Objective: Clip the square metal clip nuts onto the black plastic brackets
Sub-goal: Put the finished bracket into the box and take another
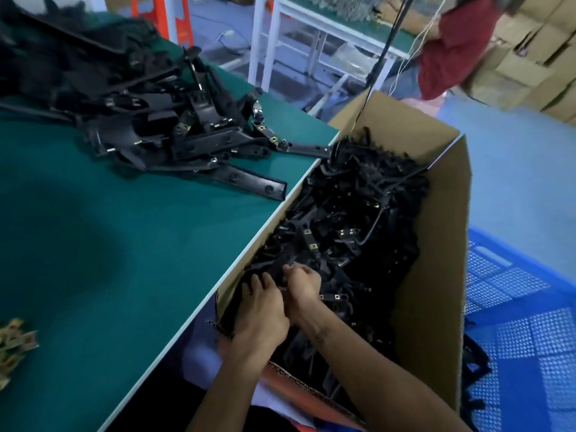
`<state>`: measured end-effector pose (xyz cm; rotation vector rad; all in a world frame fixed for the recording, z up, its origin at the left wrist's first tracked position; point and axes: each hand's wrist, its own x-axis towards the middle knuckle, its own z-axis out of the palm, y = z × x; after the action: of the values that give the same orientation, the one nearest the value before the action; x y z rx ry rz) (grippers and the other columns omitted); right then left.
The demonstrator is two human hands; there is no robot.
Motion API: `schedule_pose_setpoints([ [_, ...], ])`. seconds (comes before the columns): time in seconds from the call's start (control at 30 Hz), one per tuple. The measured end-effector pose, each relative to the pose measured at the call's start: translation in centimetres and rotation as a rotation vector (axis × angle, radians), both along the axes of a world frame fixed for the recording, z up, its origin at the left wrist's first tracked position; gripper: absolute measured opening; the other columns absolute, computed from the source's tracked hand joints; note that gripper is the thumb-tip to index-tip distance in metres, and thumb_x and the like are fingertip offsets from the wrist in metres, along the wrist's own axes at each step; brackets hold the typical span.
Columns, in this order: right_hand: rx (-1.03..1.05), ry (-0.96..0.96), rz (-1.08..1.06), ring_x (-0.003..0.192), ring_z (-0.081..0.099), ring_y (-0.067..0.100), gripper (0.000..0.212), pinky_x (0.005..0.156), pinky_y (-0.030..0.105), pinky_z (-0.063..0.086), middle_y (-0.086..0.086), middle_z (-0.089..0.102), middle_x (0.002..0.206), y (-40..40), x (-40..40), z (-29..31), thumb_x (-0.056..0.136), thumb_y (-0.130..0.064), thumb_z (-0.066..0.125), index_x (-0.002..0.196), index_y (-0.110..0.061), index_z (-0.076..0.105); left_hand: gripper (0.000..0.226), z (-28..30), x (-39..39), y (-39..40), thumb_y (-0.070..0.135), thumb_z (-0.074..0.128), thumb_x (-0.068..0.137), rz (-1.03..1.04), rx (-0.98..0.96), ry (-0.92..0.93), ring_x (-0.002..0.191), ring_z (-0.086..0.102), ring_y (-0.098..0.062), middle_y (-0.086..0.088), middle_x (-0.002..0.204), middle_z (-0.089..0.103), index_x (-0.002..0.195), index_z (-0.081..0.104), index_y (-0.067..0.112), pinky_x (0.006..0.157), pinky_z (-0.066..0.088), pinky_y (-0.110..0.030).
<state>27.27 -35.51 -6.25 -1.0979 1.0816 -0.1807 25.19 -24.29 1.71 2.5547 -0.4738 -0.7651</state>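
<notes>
Black plastic brackets [346, 232] fill the cardboard box [436, 291] where both hands work. Left hand [260, 310] lies fingers-straight on them; right hand [300, 285], touching it, curls onto one bracket. Clip nuts [14, 341] sit far left on the green table [124, 244].

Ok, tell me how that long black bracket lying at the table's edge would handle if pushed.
The long black bracket looks like rigid moulded plastic, so it would probably slide flat on the green table rather than roll. Its end nearly reaches the edge, so it might drop into the cardboard box.
</notes>
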Motion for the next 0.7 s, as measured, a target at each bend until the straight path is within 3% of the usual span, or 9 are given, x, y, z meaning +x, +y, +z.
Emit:
schedule_pose_setpoints([
  [0.1,-0.055,0.013,-0.121,0.056,0.052,0.023,0.023,0.046,0.025,0.043,0.009,0.056,0.068,-3.3,2.9,0.6,0.092,0.003,0.051,0.076,-0.012,0.057,0.077,-2.2,-0.2,-0.4,0.023,0.053,0.097,0.008,-0.038,-0.015,0.151,0.014,-0.031,-0.016,0.165,0.009,0.156,0.01,0.001,0.118,0.023,-0.036],
  [0.2,-0.082,0.023,-0.194,0.075,0.061,0.03,0.017,0.07,0.039,0.052,0.017,0.062,0.092,-7.7,4.9,0.5,0.094,0.009,0.046,0.088,0.001,0.06,0.07,-3.2,-1.2,-1.1,0.023,0.05,0.098,-0.065,-0.11,-0.051,0.151,0.014,-0.026,-0.009,0.165,0.014,0.156,0.015,0.005,0.118,0.026,-0.035],
  [0.33,-0.066,0.121,-0.116,0.094,0.057,0.026,0.036,0.082,0.034,0.05,0.016,0.057,0.113,-12.9,4.1,0.0,0.101,0.002,0.043,0.135,0.008,0.051,0.064,-3.8,-1.4,-1.7,0.026,0.044,0.103,-0.154,-0.138,-0.036,0.152,0.01,-0.02,-0.002,0.165,0.013,0.157,0.014,0.01,0.118,0.027,-0.033],
  [0.47,-0.136,0.253,-0.076,0.089,0.057,0.034,0.027,0.089,0.04,0.049,0.02,0.057,0.111,-14.1,3.4,-2.8,0.1,0.008,0.043,0.124,0.012,0.054,0.06,-3.3,-1.4,-1.6,0.028,0.041,0.104,-0.156,-0.21,-0.033,0.149,0.018,-0.016,0.003,0.163,0.021,0.158,0.016,0.017,0.116,0.028,-0.031],
  [0.57,-0.217,0.3,0.157,0.097,0.057,0.031,0.034,0.089,0.042,0.05,0.023,0.059,0.114,-14.0,3.4,-4.2,0.1,0.006,0.044,0.132,0.014,0.053,0.056,-3.3,-1.3,-1.8,0.029,0.041,0.104,-0.156,-0.228,-0.055,0.143,0.029,-0.015,0.005,0.157,0.031,0.155,0.023,0.019,0.111,0.035,-0.033],
  [0.7,-0.547,0.522,0.568,0.119,0.061,0.037,0.035,0.092,0.035,0.05,0.024,0.063,0.127,-14.3,3.3,-3.8,0.102,-0.007,0.048,0.131,0.006,0.06,0.051,-2.3,-1.2,-2.0,0.029,0.041,0.104,-0.177,-0.229,-0.028,0.143,0.029,-0.017,0.004,0.155,0.033,0.153,0.028,0.02,0.113,0.032,-0.034],
])
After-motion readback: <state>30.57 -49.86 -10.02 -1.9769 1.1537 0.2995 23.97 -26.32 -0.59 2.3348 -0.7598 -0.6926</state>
